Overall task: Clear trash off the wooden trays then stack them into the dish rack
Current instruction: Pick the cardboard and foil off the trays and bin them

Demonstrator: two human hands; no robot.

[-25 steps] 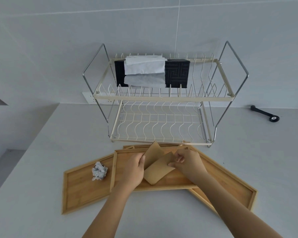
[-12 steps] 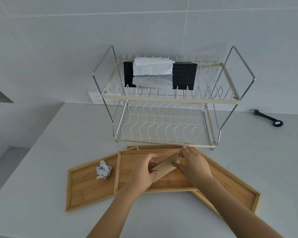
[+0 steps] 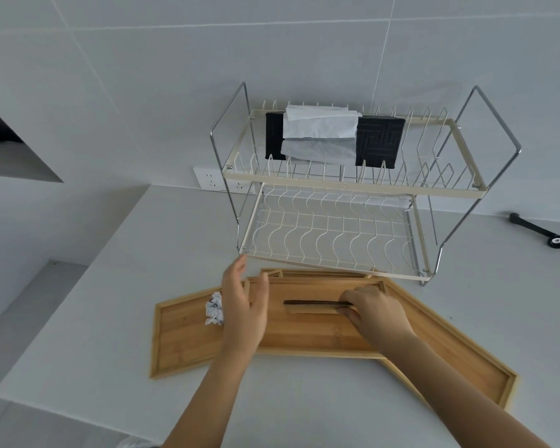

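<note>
The right hand kept a pinching grip on the folded brown paper, edge-on over the top wooden tray, ready for removal. The left hand, open and empty, hovered beside the crumpled white paper ball at nine o'clock. The wire dish rack stood at twelve on the counter.

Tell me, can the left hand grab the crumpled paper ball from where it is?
Probably yes. The left hand is open and hovers right beside the crumpled paper ball, which lies loose on the left wooden tray. Nothing sits between them, and the right hand is busy elsewhere.
</note>
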